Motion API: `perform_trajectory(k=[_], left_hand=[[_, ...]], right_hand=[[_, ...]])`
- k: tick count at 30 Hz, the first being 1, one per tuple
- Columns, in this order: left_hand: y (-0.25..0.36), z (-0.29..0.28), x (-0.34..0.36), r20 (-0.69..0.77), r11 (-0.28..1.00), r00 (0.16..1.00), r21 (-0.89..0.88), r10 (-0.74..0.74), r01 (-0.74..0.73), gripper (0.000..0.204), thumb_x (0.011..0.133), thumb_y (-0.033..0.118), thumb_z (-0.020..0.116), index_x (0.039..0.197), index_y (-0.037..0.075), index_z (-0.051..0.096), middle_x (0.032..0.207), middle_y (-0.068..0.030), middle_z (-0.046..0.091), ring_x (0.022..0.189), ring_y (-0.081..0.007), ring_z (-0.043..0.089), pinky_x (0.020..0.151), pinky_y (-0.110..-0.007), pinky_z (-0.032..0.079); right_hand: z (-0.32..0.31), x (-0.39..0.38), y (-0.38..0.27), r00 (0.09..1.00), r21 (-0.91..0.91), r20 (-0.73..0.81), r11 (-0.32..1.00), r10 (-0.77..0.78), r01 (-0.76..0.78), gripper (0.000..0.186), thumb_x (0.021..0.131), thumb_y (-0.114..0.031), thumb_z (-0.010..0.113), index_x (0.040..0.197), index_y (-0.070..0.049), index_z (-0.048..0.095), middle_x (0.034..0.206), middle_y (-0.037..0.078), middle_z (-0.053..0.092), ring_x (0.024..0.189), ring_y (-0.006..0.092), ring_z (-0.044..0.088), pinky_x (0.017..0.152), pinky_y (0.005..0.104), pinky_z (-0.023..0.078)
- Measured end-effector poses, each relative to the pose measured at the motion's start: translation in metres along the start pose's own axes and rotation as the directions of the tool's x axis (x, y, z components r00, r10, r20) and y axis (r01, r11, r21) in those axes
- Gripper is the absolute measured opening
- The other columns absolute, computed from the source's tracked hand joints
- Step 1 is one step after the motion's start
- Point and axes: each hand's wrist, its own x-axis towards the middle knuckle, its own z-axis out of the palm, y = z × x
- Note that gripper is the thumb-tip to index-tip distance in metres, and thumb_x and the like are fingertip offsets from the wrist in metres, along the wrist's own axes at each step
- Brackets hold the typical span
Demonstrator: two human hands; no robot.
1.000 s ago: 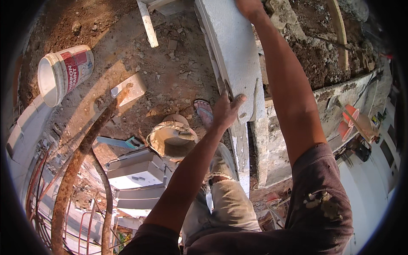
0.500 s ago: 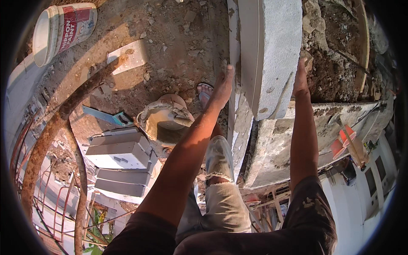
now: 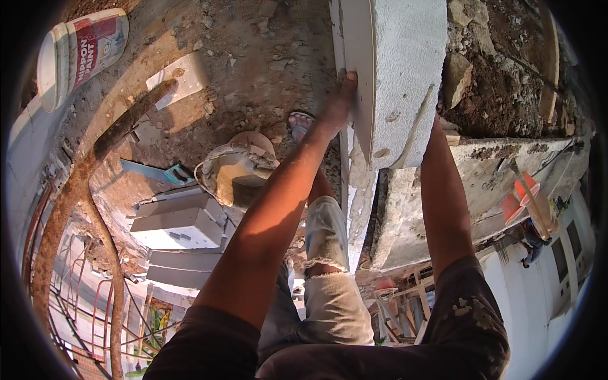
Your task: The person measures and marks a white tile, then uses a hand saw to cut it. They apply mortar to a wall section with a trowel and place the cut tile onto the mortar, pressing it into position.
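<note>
A long pale grey block (image 3: 406,82) with a rough, pitted top lies along a narrow wall (image 3: 360,190) between my arms. On its left side, my left hand (image 3: 335,113) rests its stretched fingers against the smooth face; the hand is slightly blurred. My right forearm (image 3: 444,209) reaches to the block's right side, near its close end. The block's edge hides the right hand's fingers. Left of my left forearm stands a bucket (image 3: 235,174) with wet grey-brown mix, and a tool partly seen in it.
A handsaw (image 3: 158,171) lies left of the bucket, above stacked grey blocks (image 3: 174,221). A rusty curved pole (image 3: 79,177) crosses the left. A paint pail (image 3: 82,54) lies at far left. Soil and stones (image 3: 484,88) fill the right side, with an orange-red container (image 3: 520,197) below.
My left hand has moved up and right onto the block's side face. My right hand has gone from partly visible to hidden behind the block's edge. The view has shifted slightly.
</note>
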Motion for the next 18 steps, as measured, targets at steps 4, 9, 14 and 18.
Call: perform_trajectory(k=[4,9,14,18], left_hand=[[0.010,0.003,-0.006,-0.026,0.999,0.999,0.012,-0.029,0.030,0.088,0.101,0.068,0.032,0.156,-0.001,0.027,0.160,-0.0167,0.030,0.148,-0.0267,0.025,0.121,-0.038,0.017],[0.012,0.003,-0.003,-0.012,0.999,1.000,-0.041,0.005,-0.005,0.085,0.103,0.065,0.034,0.153,-0.004,0.032,0.154,-0.0179,0.040,0.143,-0.0247,0.034,0.118,-0.036,0.026],[0.012,0.001,-0.002,0.022,0.999,0.999,-0.015,-0.032,0.033,0.084,0.103,0.063,0.035,0.153,-0.004,0.031,0.154,-0.0192,0.040,0.142,-0.0263,0.036,0.118,-0.037,0.027],[0.007,0.001,0.001,-0.095,0.995,0.995,0.097,0.035,-0.025,0.093,0.100,0.068,0.038,0.154,-0.006,0.025,0.155,-0.0238,0.035,0.144,-0.0312,0.034,0.119,-0.040,0.025]], right_hand=[[0.001,0.004,-0.002,1.000,-0.015,-0.001,1.000,-0.010,0.010,0.098,0.095,-0.077,0.026,0.159,-0.002,0.018,0.161,0.022,0.026,0.149,0.0336,0.025,0.123,0.0447,0.017],[0.007,0.012,-0.006,1.000,-0.042,0.009,0.999,-0.023,0.023,0.098,0.095,-0.077,0.026,0.159,-0.003,0.017,0.161,0.022,0.025,0.150,0.0340,0.024,0.123,0.0453,0.016],[0.006,0.011,-0.010,0.999,-0.074,0.015,0.996,-0.053,0.054,0.099,0.095,-0.078,0.026,0.159,-0.004,0.016,0.162,0.023,0.023,0.151,0.0345,0.022,0.123,0.0460,0.016],[0.001,0.002,-0.020,0.996,-0.180,0.038,0.980,-0.076,0.081,0.099,0.094,-0.078,0.026,0.160,-0.005,0.015,0.162,0.023,0.022,0.151,0.0349,0.021,0.123,0.0466,0.015]])
